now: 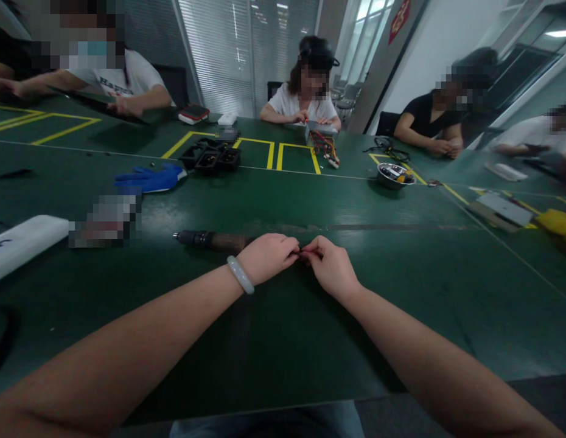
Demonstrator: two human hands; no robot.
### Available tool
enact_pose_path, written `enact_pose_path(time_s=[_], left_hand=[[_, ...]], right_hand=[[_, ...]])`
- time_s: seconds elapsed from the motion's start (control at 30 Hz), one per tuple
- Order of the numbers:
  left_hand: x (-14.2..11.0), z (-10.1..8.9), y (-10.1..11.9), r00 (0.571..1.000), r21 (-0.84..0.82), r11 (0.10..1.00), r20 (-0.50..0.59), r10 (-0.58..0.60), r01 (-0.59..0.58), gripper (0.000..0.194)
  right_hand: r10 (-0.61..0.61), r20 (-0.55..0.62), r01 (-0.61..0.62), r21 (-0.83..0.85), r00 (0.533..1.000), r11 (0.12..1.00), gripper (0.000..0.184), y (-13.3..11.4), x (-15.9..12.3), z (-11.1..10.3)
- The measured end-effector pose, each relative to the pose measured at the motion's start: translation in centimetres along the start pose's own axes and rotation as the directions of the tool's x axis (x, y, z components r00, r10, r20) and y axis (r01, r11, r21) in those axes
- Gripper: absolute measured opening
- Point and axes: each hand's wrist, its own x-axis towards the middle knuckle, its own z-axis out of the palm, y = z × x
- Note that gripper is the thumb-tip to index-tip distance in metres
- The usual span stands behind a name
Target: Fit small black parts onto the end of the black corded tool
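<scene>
My left hand (pixel 270 254), with a pale bangle (pixel 240 275) on its wrist, is closed, its fingertips pinched together. Close beside it, my right hand (pixel 332 267) pinches too, thumb against forefinger. Between the fingertips of both hands is a small dark piece (pixel 302 250), too small to name. A pen-shaped electric screwdriver (pixel 219 240) with a brown grip lies on the green table (pixel 274 340), its tip pointing left. Its rear end runs behind my left hand and is hidden there.
On the left are a white box-like object (pixel 27 243) and a blue glove (pixel 148 178). Farther back are a black compartment tray (pixel 210 155) and a metal bowl (pixel 395 176) of small parts. Several people sit around the table; one handles a grey box with wires (pixel 322 134).
</scene>
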Motion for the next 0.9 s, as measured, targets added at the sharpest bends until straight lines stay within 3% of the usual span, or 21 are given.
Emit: enact_pose_path(time_s=[0.13, 0.23, 0.5, 0.9], left_hand=[[0.0, 0.1, 0.0, 1.0, -0.016, 1.0, -0.013, -0.007, 0.006, 0.014], [0.0, 0.1, 0.0, 1.0, -0.016, 1.0, -0.018, -0.012, 0.012, 0.014], [0.0, 0.1, -0.2, 1.0, -0.037, 0.999, -0.019, 0.002, -0.002, 0.016], [-0.1, 0.1, -0.1, 0.999, -0.053, 0.998, -0.036, -0.032, 0.03, 0.017]], right_hand=[[0.133, 0.044, -0.14, 0.246, 0.99, 0.959, 0.006, 0.4, 0.3, 0.5], [0.153, 0.065, -0.166, 0.323, 0.986, 0.932, 0.006, 0.5, 0.5, 0.7], [0.057, 0.057, -0.063, 0.109, 0.997, 0.992, 0.004, 0.3, 0.4, -0.3], [0.063, 0.101, -0.078, 0.149, 0.993, 0.986, 0.004, 0.8, 0.3, -0.3]])
